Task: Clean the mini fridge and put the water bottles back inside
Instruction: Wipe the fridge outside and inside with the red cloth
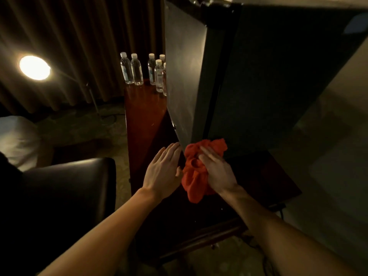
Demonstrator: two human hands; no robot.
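One black fridge [258, 76] stands on a dark wooden surface [145, 116], its door shut. At its lower front corner the right hand [216, 170] grips one red cloth [197, 172], bunched against the fridge's base. The left hand [163, 168] lies flat with straight fingers, its tips touching the fridge's bottom edge just beside the cloth. Six bottles [137, 69] with white caps stand upright at the surface's far end, the rightmost partly hidden by the fridge. One lamp [34, 67] glows at left.
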